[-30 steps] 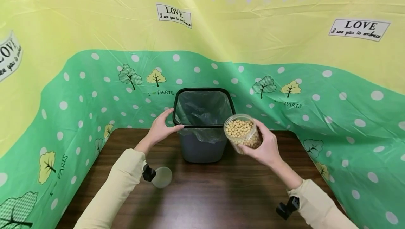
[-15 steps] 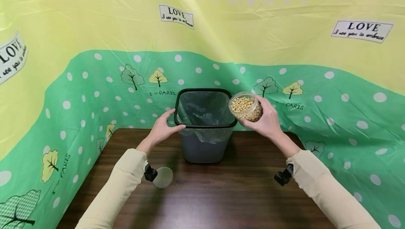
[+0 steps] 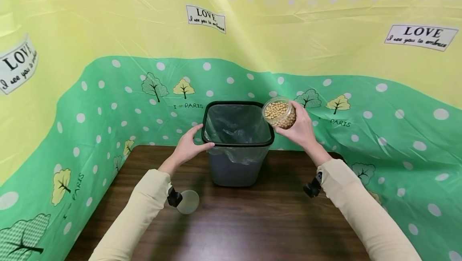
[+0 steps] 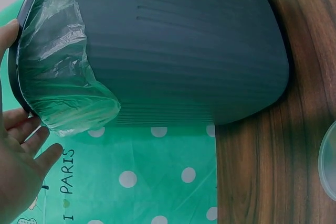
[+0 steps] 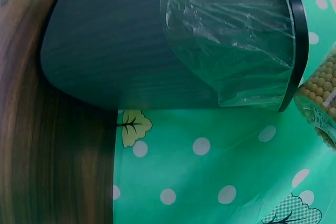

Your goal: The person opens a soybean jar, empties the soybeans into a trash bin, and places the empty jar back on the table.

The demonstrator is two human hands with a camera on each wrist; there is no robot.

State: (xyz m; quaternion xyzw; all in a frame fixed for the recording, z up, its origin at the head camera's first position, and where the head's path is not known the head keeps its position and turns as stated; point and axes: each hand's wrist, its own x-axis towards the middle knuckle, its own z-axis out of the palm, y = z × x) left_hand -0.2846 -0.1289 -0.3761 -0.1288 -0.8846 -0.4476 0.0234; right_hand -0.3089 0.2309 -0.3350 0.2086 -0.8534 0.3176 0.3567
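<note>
A dark grey trash can (image 3: pixel 234 172) with a black rim (image 3: pixel 238 145) stands upright near the back of the table. A clear plastic bag (image 3: pixel 234 122) lines it and folds down over the outside. My left hand (image 3: pixel 187 147) touches the rim at its left side, thumb and fingers spread and fairly straight. With my right hand (image 3: pixel 300 130) I grip a clear jar (image 3: pixel 288 121) of round beige beans, raised beside the can's right rim. Its uncovered mouth tilts toward the can, and the beans are still inside. The right wrist view catches only the jar's bottom (image 5: pixel 321 93), near the rim.
A round translucent lid (image 3: pixel 188 202) lies flat on the dark wooden table (image 3: pixel 231 221), left of the can and close to my left wrist. Behind the table and along both sides hangs a green and yellow printed cloth (image 3: pixel 162 88).
My right hand has lifted the jar from below the can's rim to beside its upper right edge. The left hand stays at the rim. The head view shifts slightly.
</note>
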